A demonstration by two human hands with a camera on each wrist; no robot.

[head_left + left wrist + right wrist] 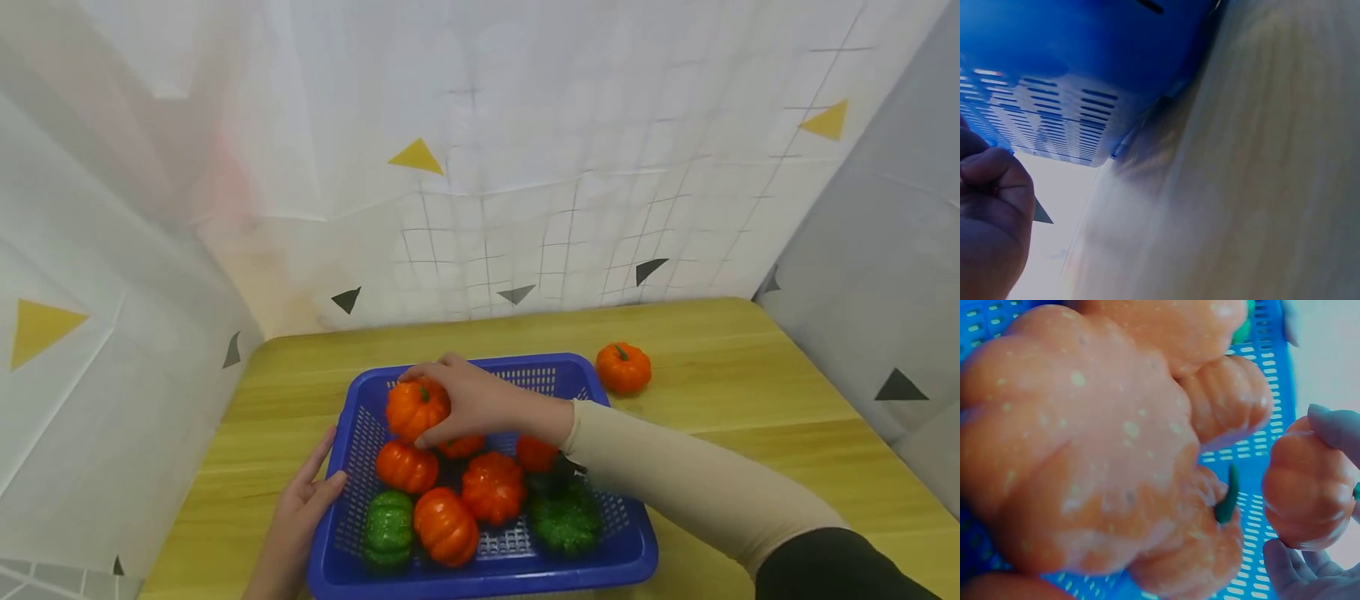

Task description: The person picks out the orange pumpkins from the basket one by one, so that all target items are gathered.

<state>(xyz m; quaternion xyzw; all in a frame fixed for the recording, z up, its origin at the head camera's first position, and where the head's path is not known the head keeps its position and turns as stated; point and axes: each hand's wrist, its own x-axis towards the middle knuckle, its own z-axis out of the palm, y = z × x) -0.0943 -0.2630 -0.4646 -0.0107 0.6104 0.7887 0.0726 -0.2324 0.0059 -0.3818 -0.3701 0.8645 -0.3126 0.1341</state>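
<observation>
My right hand grips a small orange toy pumpkin with a green stem, over the back left of a blue plastic basket. In the right wrist view, thumb and fingers lie on opposite sides of that pumpkin. My left hand rests against the basket's left side, its thumb at the rim and its fingers fairly straight outside. Inside lie several red-orange pumpkins, a ribbed green pumpkin and a dark green squash-like one. The right forearm hides part of the basket.
Another orange pumpkin stands on the wooden table, just beyond the basket's back right corner. White sheeting with triangles and grid lines rises behind the table and along both sides.
</observation>
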